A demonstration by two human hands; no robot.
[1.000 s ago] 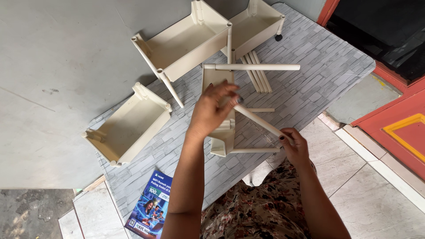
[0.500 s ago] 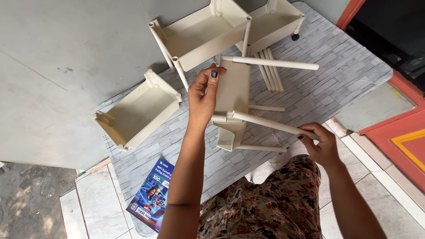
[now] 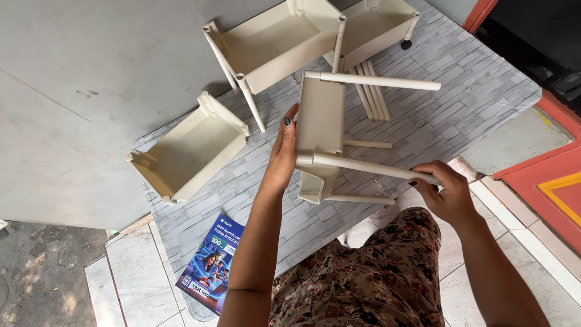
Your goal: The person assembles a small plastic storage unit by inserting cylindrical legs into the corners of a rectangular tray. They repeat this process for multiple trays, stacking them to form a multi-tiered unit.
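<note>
I hold a cream plastic shelf tray (image 3: 322, 121) up on its side above a grey brick-pattern mat (image 3: 448, 97). My left hand (image 3: 284, 151) presses flat against the tray's left wall, fingers extended. My right hand (image 3: 445, 191) grips the free end of a cream tube leg (image 3: 369, 168) whose other end sits in the tray's near corner. Another tube leg (image 3: 381, 82) sticks out to the right from the tray's far corner. Two shorter tubes (image 3: 366, 144) (image 3: 358, 198) project from the tray's far side.
Another cream tray (image 3: 187, 151) lies open on the mat at left. Two more trays (image 3: 272, 39) (image 3: 378, 21) stand at the back, one with a caster wheel (image 3: 405, 44). Loose tubes (image 3: 370, 94) lie beside them. A blue leaflet (image 3: 212, 263) lies near my floral-clothed lap (image 3: 363, 284).
My left hand has slid from the top of the tray to its left wall. My right hand moved right along the tube leg to its end, and the leg now lies more level.
</note>
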